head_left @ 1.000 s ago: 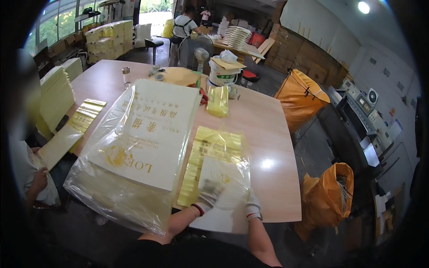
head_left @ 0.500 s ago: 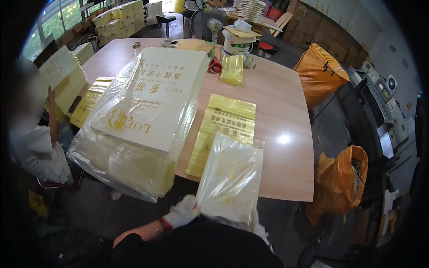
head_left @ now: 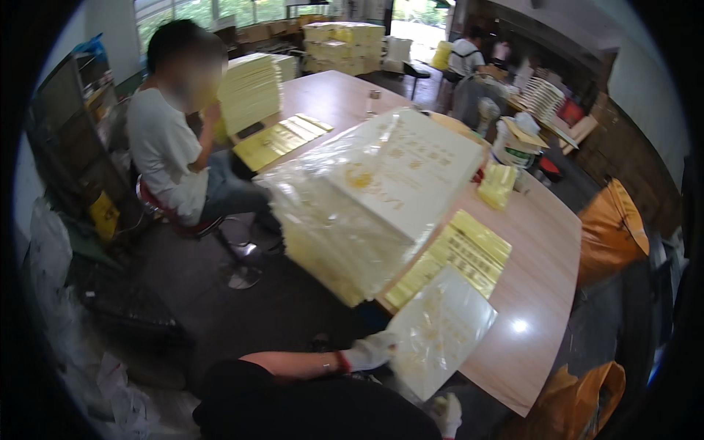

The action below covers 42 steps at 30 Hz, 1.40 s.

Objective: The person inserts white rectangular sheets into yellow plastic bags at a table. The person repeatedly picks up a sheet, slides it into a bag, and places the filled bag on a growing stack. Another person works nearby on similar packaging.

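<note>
A packet of white paper in a clear plastic bag with gold print [head_left: 442,334] juts over the near edge of the table. My left hand [head_left: 372,351], in a white glove with a red cuff, is closed on the packet's left edge. At its lower right corner is my right hand [head_left: 446,415], also gloved in white; its fingers are mostly hidden. Partly under the packet lie flat yellow printed bags [head_left: 469,246]. To the left stands a large stack of bagged packets [head_left: 411,180] with white printed tops, wrapped in loose clear plastic.
On the left a person [head_left: 172,139] sits on a stool beside a tall paper stack [head_left: 249,92] and yellow bags [head_left: 282,143]. The wooden table [head_left: 539,293] holds a white bucket [head_left: 513,143] at the back. Orange sacks [head_left: 612,231] stand off its right side.
My view has swung to the left, so the table and packet sit farther right and the seated person shows fully. Both hands stay at the packet's edges.
</note>
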### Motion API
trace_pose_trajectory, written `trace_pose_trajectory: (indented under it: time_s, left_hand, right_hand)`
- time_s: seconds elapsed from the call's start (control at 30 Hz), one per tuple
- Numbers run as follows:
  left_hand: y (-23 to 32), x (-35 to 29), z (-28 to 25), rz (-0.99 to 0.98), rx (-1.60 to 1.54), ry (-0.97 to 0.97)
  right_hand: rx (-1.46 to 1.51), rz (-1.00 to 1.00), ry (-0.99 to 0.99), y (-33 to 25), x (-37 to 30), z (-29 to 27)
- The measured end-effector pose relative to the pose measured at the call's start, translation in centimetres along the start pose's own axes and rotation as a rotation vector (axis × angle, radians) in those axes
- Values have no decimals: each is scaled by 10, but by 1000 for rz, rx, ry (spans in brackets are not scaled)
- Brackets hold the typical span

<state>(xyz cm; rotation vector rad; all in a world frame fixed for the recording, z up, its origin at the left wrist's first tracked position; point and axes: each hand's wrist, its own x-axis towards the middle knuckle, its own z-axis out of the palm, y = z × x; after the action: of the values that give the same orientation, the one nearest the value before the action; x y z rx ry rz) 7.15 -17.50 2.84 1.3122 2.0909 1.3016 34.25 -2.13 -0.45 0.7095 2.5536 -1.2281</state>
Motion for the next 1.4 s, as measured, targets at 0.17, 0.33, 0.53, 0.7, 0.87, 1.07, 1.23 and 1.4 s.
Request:
trace_pose_trajectory:
  time_s: [0.17, 0.33, 0.53, 0.7, 0.87, 1.07, 1.23, 1.4]
  left_hand:
    - [109, 36, -58, 459, -260, -228]
    - [163, 6, -155, 890, 60, -55]
    - [154, 23, -282, 778, -174, 493]
    - [81, 64, -343, 657, -382, 500]
    - [-24, 35, -324, 244, -532, 692]
    - [-75, -11, -313, 112, -159, 888]
    - [-48, 36, -409, 554, -257, 882]
    - [-50, 161, -425, 164, -156, 92]
  right_hand:
    - [441, 219, 410, -105, 10, -5]
    - [975, -58, 247, -215, 25, -17]
    - [1464, -474, 588, -326, 85, -75]
    - [709, -603, 482, -359, 107, -56]
    - [1002, -373, 578, -389, 123, -20]
    - [755, -288, 564, -386, 114, -11]
    - [606, -483, 1050, -359, 108, -72]
    - [965, -597, 914, -326, 186, -154]
